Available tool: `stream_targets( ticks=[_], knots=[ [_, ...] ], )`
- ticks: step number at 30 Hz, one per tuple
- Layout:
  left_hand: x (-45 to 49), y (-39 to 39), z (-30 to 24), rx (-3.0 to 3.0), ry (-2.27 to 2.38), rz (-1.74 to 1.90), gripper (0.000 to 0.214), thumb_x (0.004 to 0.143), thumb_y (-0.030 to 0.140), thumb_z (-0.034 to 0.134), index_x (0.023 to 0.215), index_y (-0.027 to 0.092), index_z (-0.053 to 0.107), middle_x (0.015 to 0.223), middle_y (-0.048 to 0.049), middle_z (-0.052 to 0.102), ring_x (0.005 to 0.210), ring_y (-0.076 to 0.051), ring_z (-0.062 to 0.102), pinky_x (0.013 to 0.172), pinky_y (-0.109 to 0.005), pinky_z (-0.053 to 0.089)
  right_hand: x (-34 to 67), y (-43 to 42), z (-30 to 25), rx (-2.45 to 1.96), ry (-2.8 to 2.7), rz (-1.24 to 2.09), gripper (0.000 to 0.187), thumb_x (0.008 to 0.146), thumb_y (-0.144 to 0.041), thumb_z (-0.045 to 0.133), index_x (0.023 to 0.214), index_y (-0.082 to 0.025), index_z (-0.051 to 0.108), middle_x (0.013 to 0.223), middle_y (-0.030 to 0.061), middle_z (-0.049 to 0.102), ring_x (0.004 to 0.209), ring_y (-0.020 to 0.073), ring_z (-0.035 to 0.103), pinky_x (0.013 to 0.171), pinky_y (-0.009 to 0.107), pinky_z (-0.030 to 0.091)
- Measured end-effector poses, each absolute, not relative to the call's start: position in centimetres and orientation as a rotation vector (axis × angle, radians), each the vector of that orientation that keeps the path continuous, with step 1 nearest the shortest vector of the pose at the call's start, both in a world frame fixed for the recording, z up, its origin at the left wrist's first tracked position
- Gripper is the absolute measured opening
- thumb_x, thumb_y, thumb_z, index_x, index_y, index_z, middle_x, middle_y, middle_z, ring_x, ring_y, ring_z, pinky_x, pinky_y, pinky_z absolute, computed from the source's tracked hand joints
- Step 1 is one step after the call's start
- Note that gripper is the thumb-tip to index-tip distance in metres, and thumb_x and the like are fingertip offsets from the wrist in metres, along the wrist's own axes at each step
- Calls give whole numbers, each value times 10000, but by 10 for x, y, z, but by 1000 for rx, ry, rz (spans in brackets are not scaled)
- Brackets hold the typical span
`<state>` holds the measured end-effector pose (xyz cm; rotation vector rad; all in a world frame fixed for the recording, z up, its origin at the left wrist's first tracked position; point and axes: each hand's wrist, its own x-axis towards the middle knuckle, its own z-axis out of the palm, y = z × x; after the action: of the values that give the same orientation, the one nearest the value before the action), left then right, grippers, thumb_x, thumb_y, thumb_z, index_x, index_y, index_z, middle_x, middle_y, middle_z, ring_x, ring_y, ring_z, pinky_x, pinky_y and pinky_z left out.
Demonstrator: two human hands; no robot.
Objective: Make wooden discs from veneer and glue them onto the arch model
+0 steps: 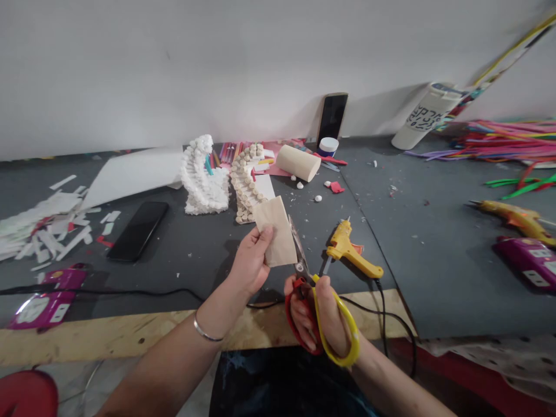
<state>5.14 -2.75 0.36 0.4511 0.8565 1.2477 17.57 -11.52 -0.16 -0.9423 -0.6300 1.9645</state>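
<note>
My left hand [251,258] pinches a flat piece of beige cardboard [278,234] between thumb and fingers, above the table's front part. In my right hand [319,313] is a pair of scissors [300,267] with one red and one yellow handle loop. Their blades lie along the cardboard's right edge; whether they bite into it I cannot tell. Behind the cardboard stands a curved craft piece [245,185] covered with small beige rolls. To its left is a similar white, lumpy piece [204,179]. A beige cardboard tube [299,163] lies beyond.
A yellow glue gun [351,249] rests right of the scissors, its cord crossing the front edge. A black phone [138,230] and white paper scraps [56,223] lie left. Another phone [332,119] leans on the wall. Colourful pipe cleaners [508,142] and a second glue gun [516,220] are right.
</note>
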Motion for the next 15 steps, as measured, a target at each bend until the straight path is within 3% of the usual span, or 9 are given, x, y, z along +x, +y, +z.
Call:
stream_targets(
  ticks=[4,9,15],
  knots=[
    [51,-29,5,478,857,1220,345,667,333,838,894,123,684,817,-74,756,799,-202,719,766,-305,584,173,-115,-2,-894,-595,1946,680,629,-821,612,863,-186,546,547,-79,376,423,67,321,344,183,313],
    [50,-31,4,545,850,1136,353,667,371,831,865,123,677,713,-47,738,505,-127,638,520,-233,543,176,-110,-7,-803,-536,2025,712,539,-827,677,851,-209,512,631,-59,415,475,71,335,371,187,327],
    [55,-34,6,542,846,1100,391,620,376,859,862,121,687,736,-58,745,557,-141,663,565,-239,562,178,-103,-3,-801,-530,2060,750,467,-883,649,720,-224,398,587,-64,410,433,67,323,356,193,300]
  ],
)
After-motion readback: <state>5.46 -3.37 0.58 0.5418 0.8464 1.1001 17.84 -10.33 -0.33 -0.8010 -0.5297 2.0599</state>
